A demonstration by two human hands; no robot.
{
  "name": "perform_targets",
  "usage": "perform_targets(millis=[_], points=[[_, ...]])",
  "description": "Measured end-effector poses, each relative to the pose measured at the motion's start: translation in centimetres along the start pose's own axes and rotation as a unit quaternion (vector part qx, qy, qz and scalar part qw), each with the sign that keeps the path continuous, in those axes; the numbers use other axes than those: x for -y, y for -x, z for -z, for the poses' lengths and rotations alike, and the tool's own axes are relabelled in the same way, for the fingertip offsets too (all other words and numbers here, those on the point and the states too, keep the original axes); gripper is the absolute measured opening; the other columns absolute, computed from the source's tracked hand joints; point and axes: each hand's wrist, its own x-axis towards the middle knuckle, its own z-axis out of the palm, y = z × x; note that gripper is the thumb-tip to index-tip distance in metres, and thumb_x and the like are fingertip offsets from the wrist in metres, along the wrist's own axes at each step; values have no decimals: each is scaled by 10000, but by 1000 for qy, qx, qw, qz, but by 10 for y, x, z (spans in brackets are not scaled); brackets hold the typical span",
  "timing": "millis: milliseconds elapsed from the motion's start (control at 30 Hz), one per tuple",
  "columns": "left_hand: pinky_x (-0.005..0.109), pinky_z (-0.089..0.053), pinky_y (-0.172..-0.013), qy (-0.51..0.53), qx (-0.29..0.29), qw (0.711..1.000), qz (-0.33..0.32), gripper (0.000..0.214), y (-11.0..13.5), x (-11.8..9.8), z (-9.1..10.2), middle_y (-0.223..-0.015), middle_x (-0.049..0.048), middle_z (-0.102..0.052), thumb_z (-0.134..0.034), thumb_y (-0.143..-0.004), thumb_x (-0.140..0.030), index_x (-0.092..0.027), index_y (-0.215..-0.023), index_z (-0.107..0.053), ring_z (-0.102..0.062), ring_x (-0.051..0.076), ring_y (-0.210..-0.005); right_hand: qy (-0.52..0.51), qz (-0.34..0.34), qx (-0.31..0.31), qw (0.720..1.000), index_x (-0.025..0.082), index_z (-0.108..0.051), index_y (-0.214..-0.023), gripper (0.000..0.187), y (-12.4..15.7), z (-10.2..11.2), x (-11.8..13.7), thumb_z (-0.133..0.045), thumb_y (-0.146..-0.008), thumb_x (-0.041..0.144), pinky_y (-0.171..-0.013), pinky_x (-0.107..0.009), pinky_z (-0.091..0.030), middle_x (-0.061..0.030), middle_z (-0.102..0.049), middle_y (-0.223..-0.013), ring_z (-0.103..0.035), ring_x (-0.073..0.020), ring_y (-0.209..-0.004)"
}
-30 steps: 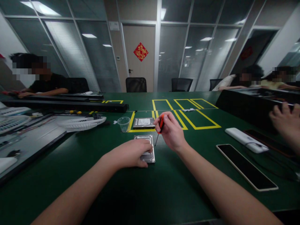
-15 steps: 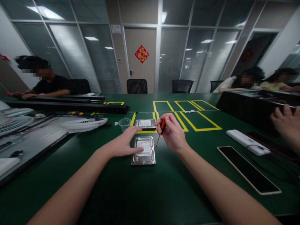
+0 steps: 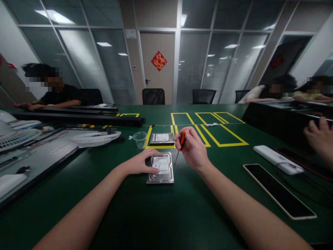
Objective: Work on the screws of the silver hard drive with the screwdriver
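A silver hard drive point(image 3: 165, 177) with a white label lies flat on the green table point(image 3: 156, 215) before me. My left hand point(image 3: 144, 162) lies across its left side, thumb over the label and fingers stretched toward the far edge, apart from the thumb. A screwdriver point(image 3: 182, 139) with an orange and black handle is gripped in my right hand point(image 3: 194, 147). Its thin shaft points down, the tip close to the drive's right edge; whether it touches anything is unclear. Farther off, a second hard drive point(image 3: 161, 138) sits within a yellow tape outline.
A clear plastic cup point(image 3: 140, 140) stands left of the far drive. White fan parts point(image 3: 96, 138) and a metal panel point(image 3: 59, 147) occupy the left. On the right are a phone point(image 3: 278, 191), a white power bank point(image 3: 277, 159) with a cable, a black case point(image 3: 270, 119) and another person's hand point(image 3: 321, 137).
My left hand has come down and nearer, its fingers now over the near drive instead of reaching toward the far one. My right hand keeps the screwdriver in nearly the same place.
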Motion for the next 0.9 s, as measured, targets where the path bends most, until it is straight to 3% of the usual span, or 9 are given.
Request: perform_targets(millis=[167, 367, 700, 900], points=[[490, -317, -1222, 13, 12, 1000, -8, 732, 0, 2, 0, -1539, 60, -456, -823, -798, -600, -361, -1444, -574, -429, 317, -1437, 10, -16, 22, 1000, 236, -598, -993, 176, 2, -3, 3, -568, -999, 408, -586, -294, -354, -22, -683, -830, -512, -144, -610], [551, -297, -1222, -1, 30, 999, 28, 868, -1, 4, -2, -1581, 84, -371, -852, -726, -669, -388, -1485, -538, -365, 379, -1472, 21, -21, 48, 998, 225, -628, -999, 195, 1, -10, 14, -564, -1012, 409, -580, -294, -338, -20, -667, -824, -505, -140, -604], [629, -314, -1192, -33, 11, 997, 72, 732, 18, -1, -14, -1676, 88, -226, -619, -920, -722, -454, -1564, -400, -277, 416, -1522, 67, -17, 51, 996, 225, -630, -992, 170, 1, 0, 17, -578, -1014, 385, -572, -286, -344, -23, -691, -838, -530, -143, -602], [617, -286, -1211, -44, 15, 997, 65, 724, 18, -4, -14, -1676, 78, -239, -597, -928, -733, -468, -1568, -387, -270, 407, -1531, 31, -23, -8, 999, 237, -624, -964, 155, 13, 8, 6, -591, -997, 385, -567, -287, -361, -20, -656, -784, -523, -159, -592]])
